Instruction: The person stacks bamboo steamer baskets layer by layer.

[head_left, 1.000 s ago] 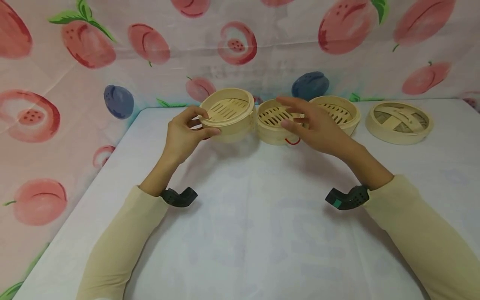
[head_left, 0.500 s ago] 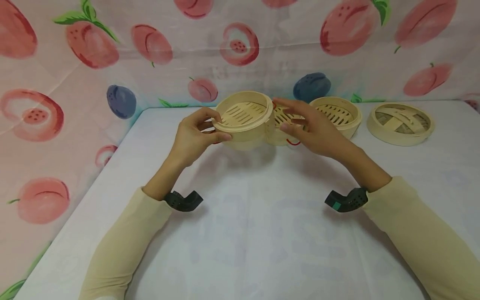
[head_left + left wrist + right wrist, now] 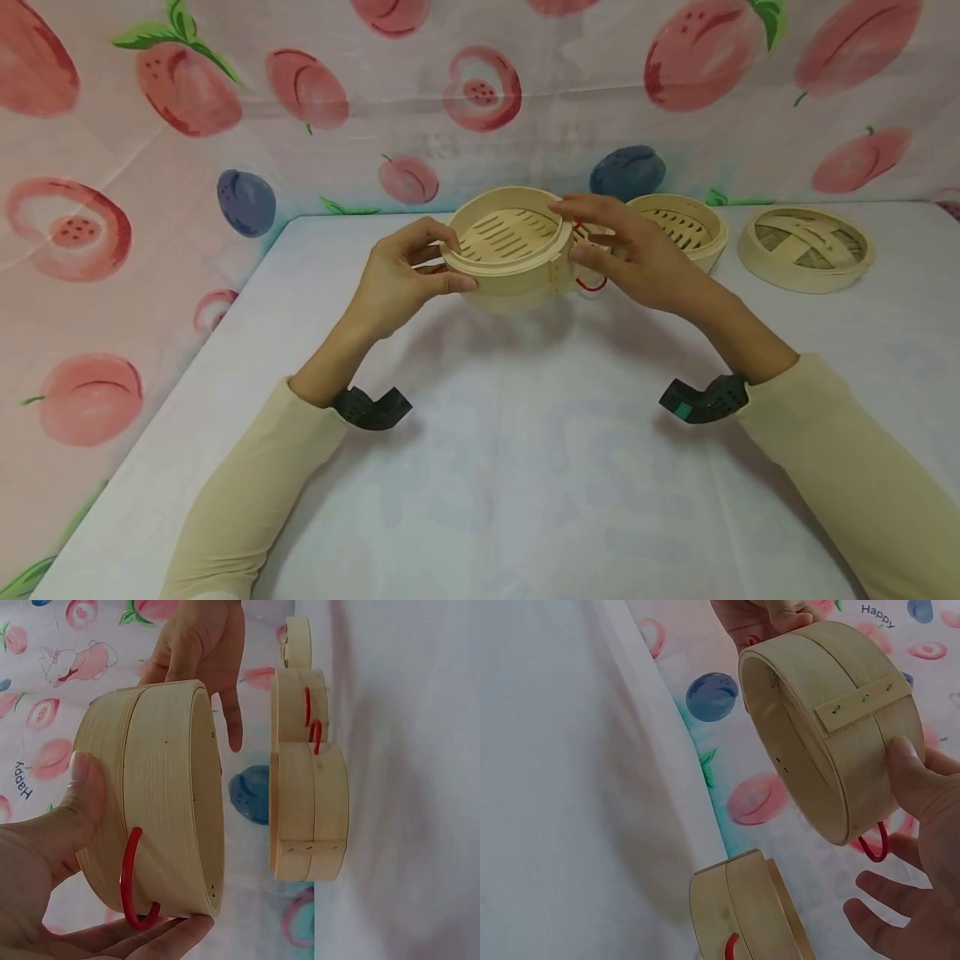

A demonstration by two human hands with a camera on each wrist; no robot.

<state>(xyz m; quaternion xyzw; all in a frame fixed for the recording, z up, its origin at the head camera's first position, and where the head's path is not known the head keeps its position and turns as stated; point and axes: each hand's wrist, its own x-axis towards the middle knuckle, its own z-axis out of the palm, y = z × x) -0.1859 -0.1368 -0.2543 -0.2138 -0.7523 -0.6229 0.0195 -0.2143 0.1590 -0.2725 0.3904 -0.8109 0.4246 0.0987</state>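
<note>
A round bamboo steamer basket (image 3: 510, 275) with a slatted floor is held tilted above the table. My left hand (image 3: 405, 271) grips its left side, thumb on the near wall and fingers underneath, beside a red loop handle (image 3: 129, 879). At the opposite side is my right hand (image 3: 637, 254). Its thumb (image 3: 906, 761) presses the outer wall and the index finger reaches the rim; the other fingers spread away below. Behind the held basket, a second steamer basket (image 3: 330, 810) stands on the table, mostly hidden in the head view.
A third steamer basket (image 3: 708, 250) stands farther right, partly behind my right hand. Beyond it lies a woven bamboo lid (image 3: 806, 254). All rest near the back edge of the white-covered table (image 3: 525, 467), before a fruit-print cloth (image 3: 345, 158).
My left hand has carried the steamer basket to the right, in front of the second one. My right hand, earlier apart from it, now meets its right rim.
</note>
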